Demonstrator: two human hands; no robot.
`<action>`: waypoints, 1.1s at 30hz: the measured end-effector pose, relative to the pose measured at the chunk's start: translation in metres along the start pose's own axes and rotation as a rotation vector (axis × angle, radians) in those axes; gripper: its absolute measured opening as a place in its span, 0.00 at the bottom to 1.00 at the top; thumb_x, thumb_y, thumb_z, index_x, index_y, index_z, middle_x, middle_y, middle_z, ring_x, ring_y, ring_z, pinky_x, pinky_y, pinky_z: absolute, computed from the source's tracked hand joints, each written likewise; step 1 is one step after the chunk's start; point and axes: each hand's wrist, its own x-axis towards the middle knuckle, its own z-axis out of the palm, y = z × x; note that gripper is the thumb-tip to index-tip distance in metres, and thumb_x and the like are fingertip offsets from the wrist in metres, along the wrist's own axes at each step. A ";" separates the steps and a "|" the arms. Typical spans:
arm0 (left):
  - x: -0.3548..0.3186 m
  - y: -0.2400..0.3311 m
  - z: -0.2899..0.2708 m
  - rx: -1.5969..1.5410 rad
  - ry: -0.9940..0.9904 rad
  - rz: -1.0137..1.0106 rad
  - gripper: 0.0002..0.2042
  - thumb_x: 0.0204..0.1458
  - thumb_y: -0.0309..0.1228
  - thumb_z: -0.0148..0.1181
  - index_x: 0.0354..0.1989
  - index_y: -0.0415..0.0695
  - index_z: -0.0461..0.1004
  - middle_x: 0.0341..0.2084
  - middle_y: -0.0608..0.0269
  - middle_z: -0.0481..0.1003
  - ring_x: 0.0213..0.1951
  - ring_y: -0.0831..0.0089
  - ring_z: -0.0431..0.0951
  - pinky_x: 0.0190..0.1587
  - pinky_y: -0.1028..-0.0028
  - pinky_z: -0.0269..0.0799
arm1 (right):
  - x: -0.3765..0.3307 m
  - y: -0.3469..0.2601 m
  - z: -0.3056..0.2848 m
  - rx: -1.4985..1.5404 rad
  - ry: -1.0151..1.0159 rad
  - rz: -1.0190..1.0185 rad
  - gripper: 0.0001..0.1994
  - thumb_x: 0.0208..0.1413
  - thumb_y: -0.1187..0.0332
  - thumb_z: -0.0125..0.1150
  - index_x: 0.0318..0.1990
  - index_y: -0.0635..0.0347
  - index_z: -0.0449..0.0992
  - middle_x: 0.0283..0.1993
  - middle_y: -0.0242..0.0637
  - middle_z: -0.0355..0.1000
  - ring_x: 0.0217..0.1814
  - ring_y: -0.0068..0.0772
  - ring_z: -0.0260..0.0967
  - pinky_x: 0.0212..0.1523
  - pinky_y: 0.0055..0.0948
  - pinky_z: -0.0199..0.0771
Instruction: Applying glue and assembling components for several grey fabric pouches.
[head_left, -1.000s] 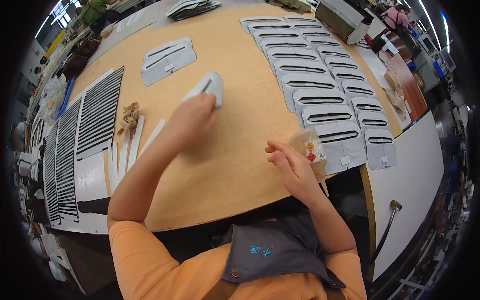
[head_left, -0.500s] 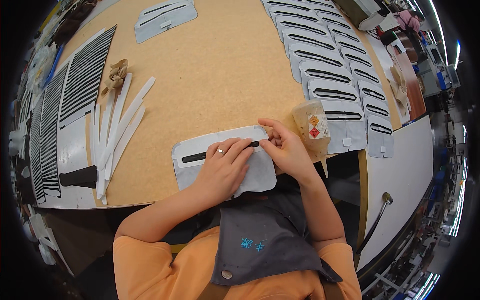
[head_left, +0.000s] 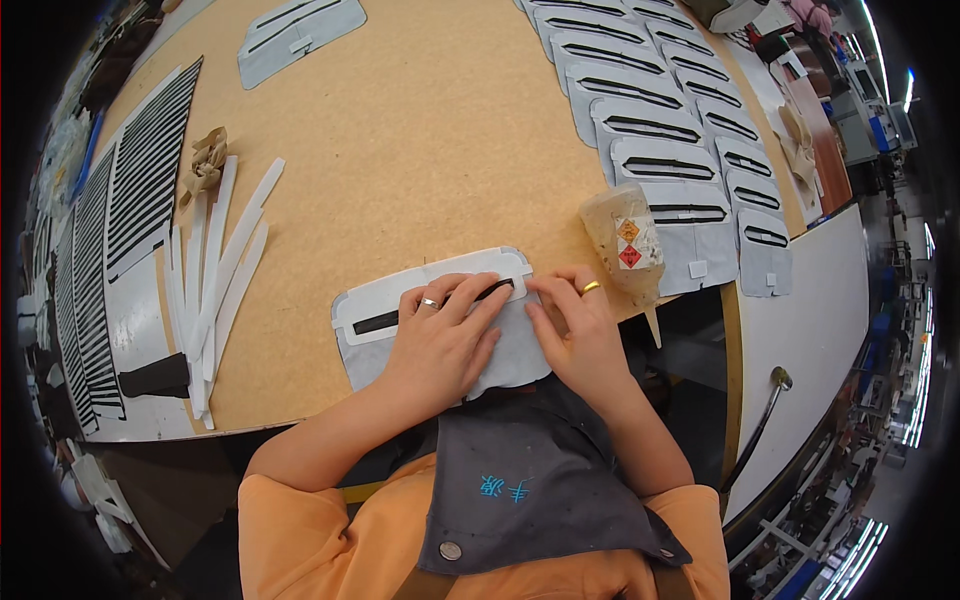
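A light grey fabric panel (head_left: 365, 362) lies at the table's near edge, with a white strip along its upper part framing a long black slot (head_left: 376, 323). My left hand (head_left: 445, 335), a ring on one finger, rests across the panel with its fingers laid along the slot. Its fingers cover the slot's middle. At the panel's right end is my right hand (head_left: 582, 330), fingers bent, the index fingertip and thumb touching the panel slightly apart. A cloudy plastic bottle with a thin nozzle (head_left: 622, 245) lies just beyond that hand.
Overlapping rows of similar panels (head_left: 655, 125) cover the right side. Another panel (head_left: 300, 42) lies far left. White strips (head_left: 228, 290), crumpled brown paper (head_left: 207, 158), black-striped sheets (head_left: 150, 170) and a black piece (head_left: 155, 378) lie left. A metal-headed tool (head_left: 780, 380) rests on the right-hand white surface.
My right hand has turned over the panel's right end, its index finger lowered from its raised pose and its ring now showing. The left hand stays on the panel. The view has shifted slightly.
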 end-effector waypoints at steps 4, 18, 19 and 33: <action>0.002 0.001 -0.001 0.027 -0.021 0.001 0.22 0.48 0.30 0.59 0.56 0.49 0.70 0.54 0.65 0.67 0.54 0.65 0.65 0.52 0.62 0.54 | -0.009 0.003 0.004 -0.116 0.052 -0.089 0.12 0.50 0.74 0.62 0.43 0.60 0.76 0.42 0.39 0.67 0.43 0.42 0.64 0.45 0.37 0.65; -0.014 -0.034 -0.051 -0.068 0.113 -0.161 0.22 0.48 0.29 0.60 0.54 0.43 0.67 0.50 0.53 0.65 0.50 0.55 0.66 0.52 0.58 0.58 | -0.008 0.001 0.003 -0.210 0.064 -0.133 0.14 0.50 0.74 0.61 0.45 0.62 0.74 0.44 0.40 0.68 0.45 0.43 0.65 0.45 0.37 0.66; -0.021 -0.040 -0.060 0.034 0.147 -0.274 0.22 0.47 0.28 0.60 0.53 0.41 0.67 0.49 0.51 0.65 0.49 0.54 0.66 0.51 0.58 0.59 | -0.007 -0.001 0.002 -0.212 0.067 -0.107 0.14 0.50 0.74 0.61 0.45 0.63 0.74 0.44 0.41 0.68 0.46 0.44 0.65 0.46 0.38 0.66; -0.051 -0.062 -0.053 -0.204 0.196 -0.419 0.12 0.47 0.21 0.59 0.41 0.38 0.68 0.33 0.53 0.69 0.38 0.57 0.71 0.42 0.65 0.67 | 0.006 -0.063 0.081 -0.057 -0.238 -0.496 0.17 0.46 0.77 0.60 0.47 0.64 0.75 0.45 0.37 0.70 0.46 0.39 0.67 0.46 0.36 0.69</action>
